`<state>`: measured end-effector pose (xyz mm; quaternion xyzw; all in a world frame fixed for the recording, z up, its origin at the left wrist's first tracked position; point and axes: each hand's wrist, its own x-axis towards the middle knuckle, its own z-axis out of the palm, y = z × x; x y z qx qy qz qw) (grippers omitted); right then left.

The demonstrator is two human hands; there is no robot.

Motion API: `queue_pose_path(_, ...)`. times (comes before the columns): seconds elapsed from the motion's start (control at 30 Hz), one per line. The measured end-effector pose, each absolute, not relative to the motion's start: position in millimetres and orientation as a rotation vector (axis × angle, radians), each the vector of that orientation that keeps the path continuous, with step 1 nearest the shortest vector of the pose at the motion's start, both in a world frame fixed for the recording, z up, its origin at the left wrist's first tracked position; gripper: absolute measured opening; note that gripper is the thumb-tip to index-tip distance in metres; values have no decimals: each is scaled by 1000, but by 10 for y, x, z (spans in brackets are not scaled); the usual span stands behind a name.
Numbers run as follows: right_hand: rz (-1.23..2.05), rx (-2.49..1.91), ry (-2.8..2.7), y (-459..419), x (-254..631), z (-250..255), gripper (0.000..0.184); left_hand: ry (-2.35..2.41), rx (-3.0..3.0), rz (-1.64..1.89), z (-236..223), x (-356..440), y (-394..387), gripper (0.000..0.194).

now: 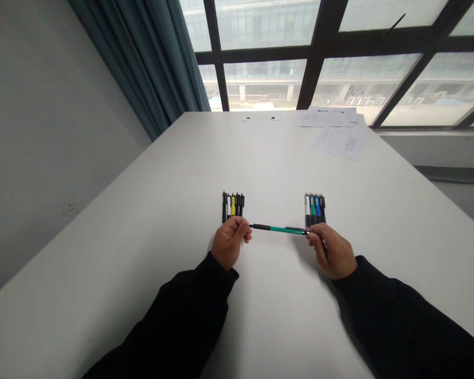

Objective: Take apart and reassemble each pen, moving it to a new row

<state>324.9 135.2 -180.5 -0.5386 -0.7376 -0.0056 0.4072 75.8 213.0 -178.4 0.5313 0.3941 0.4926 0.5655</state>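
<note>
A green and black pen is stretched level between my two hands, above the table. My left hand pinches its tip end, beside the black grip. At the other end, near the clip, my right hand pinches it between thumb and fingers. Behind my left hand lies a row of pens, black, white and yellow, side by side; their lower ends are partly hidden by the hand. A second row of pens, white, green, blue and black, lies just beyond my right hand.
The white table reaches back to a window with dark frames. Printed papers lie at its far right corner. Two small white pieces sit at the far edge. A blue curtain hangs at the back left.
</note>
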Motion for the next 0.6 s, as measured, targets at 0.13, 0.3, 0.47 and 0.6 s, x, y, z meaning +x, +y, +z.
queue_pose_path(0.13,-26,-1368,-1884,1362,3245,-1803,12,942,1261,1152,-1773,761,2129,35)
queue_pose_path(0.3,-36,-1381,-1895,1361,3255,-1819,15,945,1261,1156,-1781,758,2121,37)
queue_pose_path(0.47,-28,-1404,-1907,1356,3272,-1823,20,944,1279,1154,-1802,757,2122,39)
queue_pose_path(0.6,-40,-1400,-1915,1360,3270,-1824,22,948,1271,1147,-1790,758,2125,39)
